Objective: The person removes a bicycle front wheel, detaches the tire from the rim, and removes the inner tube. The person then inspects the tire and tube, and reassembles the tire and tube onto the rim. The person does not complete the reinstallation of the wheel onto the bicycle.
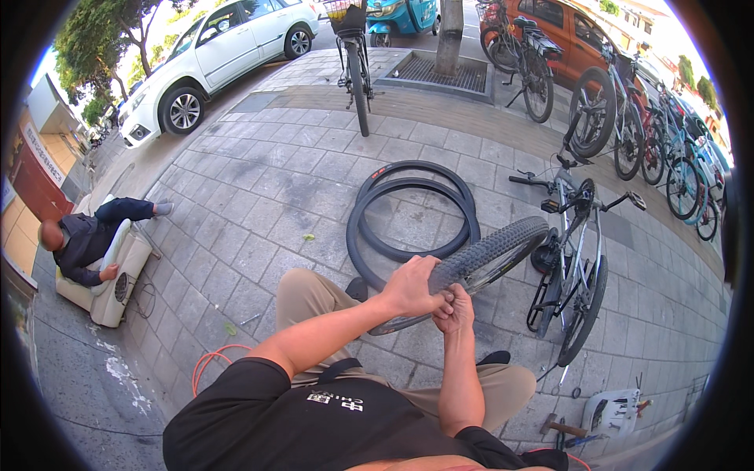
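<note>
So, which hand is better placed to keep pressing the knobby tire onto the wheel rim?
Probably the left hand: it lies on top of the knobby tire, palm over the tread. The right hand sits lower, fingers pinching at the tire's edge by the rim, so it seems better for holding.

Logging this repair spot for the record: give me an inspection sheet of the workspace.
Surface: grey paved sidewalk, stained in places.
Job's things: knobby bicycle wheel held across the knees.
Clutter: two loose tyres on the paving; hammer beside a white tool tray.
Grippers: left hand clasped over the tyre tread; right hand pinching at the rim edge below it.
Cables: orange hose or cord coiled on the ground.
Surroundings: upturned bicycle, row of parked bicycles, white car, a person sitting in a pale armchair.
</note>
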### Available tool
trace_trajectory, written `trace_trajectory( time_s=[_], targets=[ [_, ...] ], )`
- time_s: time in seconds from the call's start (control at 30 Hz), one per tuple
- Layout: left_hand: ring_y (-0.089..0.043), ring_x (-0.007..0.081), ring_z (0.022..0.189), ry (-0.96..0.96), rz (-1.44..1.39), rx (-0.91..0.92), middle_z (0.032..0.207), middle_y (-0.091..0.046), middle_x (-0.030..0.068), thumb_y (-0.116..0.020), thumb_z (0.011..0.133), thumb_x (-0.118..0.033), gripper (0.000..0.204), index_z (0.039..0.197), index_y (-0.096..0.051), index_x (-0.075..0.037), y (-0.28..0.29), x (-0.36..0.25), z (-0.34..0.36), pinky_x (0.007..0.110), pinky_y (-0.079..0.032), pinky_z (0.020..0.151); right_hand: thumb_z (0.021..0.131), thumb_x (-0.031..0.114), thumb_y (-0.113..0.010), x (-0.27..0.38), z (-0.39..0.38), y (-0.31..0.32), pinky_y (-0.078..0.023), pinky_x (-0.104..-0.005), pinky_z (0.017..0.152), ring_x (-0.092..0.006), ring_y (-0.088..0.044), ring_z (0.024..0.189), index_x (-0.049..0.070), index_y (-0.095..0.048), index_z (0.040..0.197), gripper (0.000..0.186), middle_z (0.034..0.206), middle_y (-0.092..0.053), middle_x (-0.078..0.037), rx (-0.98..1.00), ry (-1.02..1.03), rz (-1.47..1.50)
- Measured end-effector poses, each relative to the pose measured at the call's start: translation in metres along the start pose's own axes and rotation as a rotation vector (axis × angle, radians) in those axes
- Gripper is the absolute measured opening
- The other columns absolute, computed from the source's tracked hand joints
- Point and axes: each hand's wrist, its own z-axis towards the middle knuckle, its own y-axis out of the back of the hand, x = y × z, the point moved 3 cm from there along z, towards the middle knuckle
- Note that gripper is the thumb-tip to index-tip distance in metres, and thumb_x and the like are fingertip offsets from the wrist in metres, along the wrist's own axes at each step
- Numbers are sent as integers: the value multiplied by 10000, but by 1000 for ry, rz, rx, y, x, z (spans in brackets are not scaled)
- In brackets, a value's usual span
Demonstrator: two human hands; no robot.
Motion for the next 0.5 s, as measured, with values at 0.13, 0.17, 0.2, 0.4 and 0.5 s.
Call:
trace_trajectory(
  time_s=[0.13, 0.17, 0.2, 0.4, 0.5],
  targets=[
    [-634, 394, 1098, -129, 11, -127, 1130, -684, 209, -838, 761, -334, 625, 1221, -647, 43, -3, 2, 1, 463, -521, 961, 1036, 215, -599, 0, 2, 5, -306, -249, 313, -80, -411, 389, 124, -575, 814, 241, 616, -508, 43, -4, 23, -23],
    [-633, 387, 1094, -132, 15, -151, 1129, -685, 204, -844, 765, -344, 617, 1204, -653, 45, -2, 1, 0, 460, -520, 959, 1037, 211, -595, 0, 2, 3, -305, -251, 313, -83, -410, 389, 121, -573, 789, 265, 611, -505, 40, -11, 43, -35],
    [-634, 386, 1091, -128, 20, -160, 1129, -685, 205, -849, 769, -355, 623, 1205, -654, 44, -2, 1, 0, 459, -520, 957, 1037, 206, -593, -1, 1, 2, -304, -253, 313, -84, -408, 389, 120, -567, 768, 283, 607, -502, 38, -12, 43, -31],
    [-633, 383, 1082, -132, 26, -185, 1131, -683, 203, -871, 793, -412, 655, 1209, -654, 45, -4, 2, -3, 455, -520, 949, 1031, 190, -594, -1, -4, -5, -298, -255, 317, -90, -397, 388, 115, -553, 727, 316, 601, -498, 29, -34, 53, -22],
    [-624, 382, 1087, -135, 25, -180, 1131, -676, 196, -867, 801, -416, 647, 1203, -656, 45, -3, -1, -2, 457, -514, 952, 1028, 185, -595, 0, -5, -4, -296, -254, 318, -91, -397, 388, 116, -547, 720, 319, 604, -496, 27, -31, 47, -1]
  ],
)
